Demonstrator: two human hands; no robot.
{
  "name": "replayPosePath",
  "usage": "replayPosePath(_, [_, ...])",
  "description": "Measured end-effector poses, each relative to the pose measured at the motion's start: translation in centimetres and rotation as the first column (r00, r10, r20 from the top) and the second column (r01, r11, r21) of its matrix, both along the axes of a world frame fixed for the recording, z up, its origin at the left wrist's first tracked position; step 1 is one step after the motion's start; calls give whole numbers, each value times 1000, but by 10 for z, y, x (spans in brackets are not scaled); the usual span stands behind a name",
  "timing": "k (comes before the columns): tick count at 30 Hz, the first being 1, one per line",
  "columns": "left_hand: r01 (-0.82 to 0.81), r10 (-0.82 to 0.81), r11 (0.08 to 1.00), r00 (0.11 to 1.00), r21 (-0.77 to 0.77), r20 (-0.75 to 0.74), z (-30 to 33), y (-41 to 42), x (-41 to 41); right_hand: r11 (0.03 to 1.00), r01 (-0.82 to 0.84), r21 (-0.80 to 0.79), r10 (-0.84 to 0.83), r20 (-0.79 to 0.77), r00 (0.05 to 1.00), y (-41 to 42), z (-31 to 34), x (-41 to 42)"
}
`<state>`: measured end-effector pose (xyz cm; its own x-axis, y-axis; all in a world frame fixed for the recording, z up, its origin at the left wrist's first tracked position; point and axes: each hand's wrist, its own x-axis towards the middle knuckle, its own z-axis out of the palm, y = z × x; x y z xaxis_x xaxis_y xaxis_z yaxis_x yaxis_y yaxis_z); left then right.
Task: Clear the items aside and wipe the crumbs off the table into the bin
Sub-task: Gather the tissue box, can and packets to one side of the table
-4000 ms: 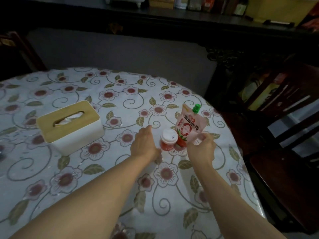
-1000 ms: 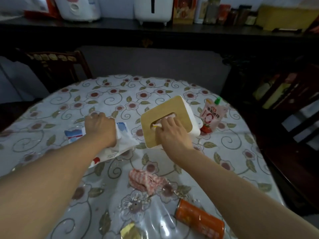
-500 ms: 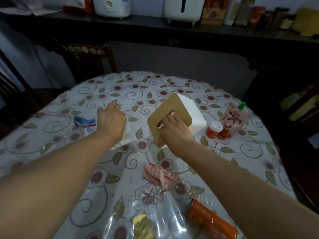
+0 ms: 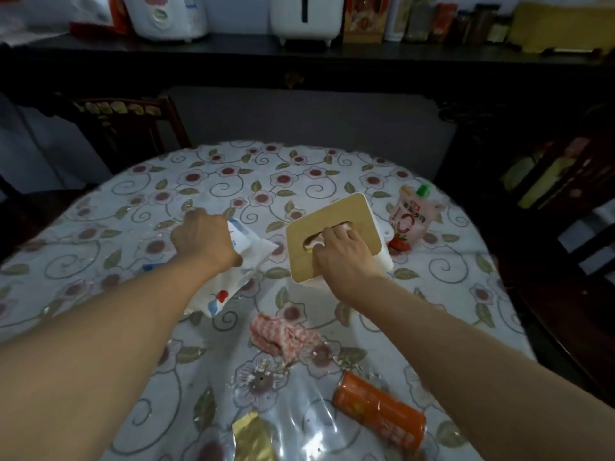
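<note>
My right hand (image 4: 342, 257) grips the white tissue box (image 4: 336, 224) by the slot in its wooden lid; the box is tilted up on the flowered tablecloth (image 4: 233, 181). My left hand (image 4: 203, 239) is closed on a white soft packet (image 4: 233, 277) with blue and red print, lying to the left of the box. A red-and-white striped cloth (image 4: 283, 337) lies bunched nearer to me, with pale crumbs (image 4: 266, 367) scattered just below it. A pink sauce pouch (image 4: 411, 214) with a green cap stands behind the box at the right.
An orange tube-shaped packet (image 4: 379, 410) and a gold foil wrapper (image 4: 256, 437) lie at the near edge. Dark wooden chairs stand at the far left (image 4: 129, 124) and right (image 4: 572, 261). A dark sideboard (image 4: 299, 61) with appliances and jars runs along the back.
Four seconds ago my hands were at the pouch and a small red jar. Over the last second both hands, with box and packet, shifted slightly right; the box now hides the jar.
</note>
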<state>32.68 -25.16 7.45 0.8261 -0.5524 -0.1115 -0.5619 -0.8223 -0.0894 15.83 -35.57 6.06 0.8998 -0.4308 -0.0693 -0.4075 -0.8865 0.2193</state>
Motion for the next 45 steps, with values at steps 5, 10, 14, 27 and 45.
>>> replayPosePath(5, [120, -120, 993, 989, 0, -91, -6, -49, -47, 981, 190, 44, -189, -34, 981, -29, -9, -52])
replayPosePath(10, [263, -264, 964, 943, -33, -205, -27, -99, -97, 930, 363, 61, -360, -45, 932, -68, -20, -110])
replayPosePath(14, [361, -365, 931, 900, -61, -237, -47, -137, -136, 881, 470, 61, -468, -45, 883, -102, -33, -147])
replayPosePath(27, [375, -414, 907, 876, -190, -248, -114, -215, -182, 770, 619, 154, -634, 80, 769, -177, -94, -184])
replayPosePath(45, [376, -410, 909, 881, -180, -234, -105, -164, -162, 774, 583, 247, -623, 131, 771, -118, -90, -172])
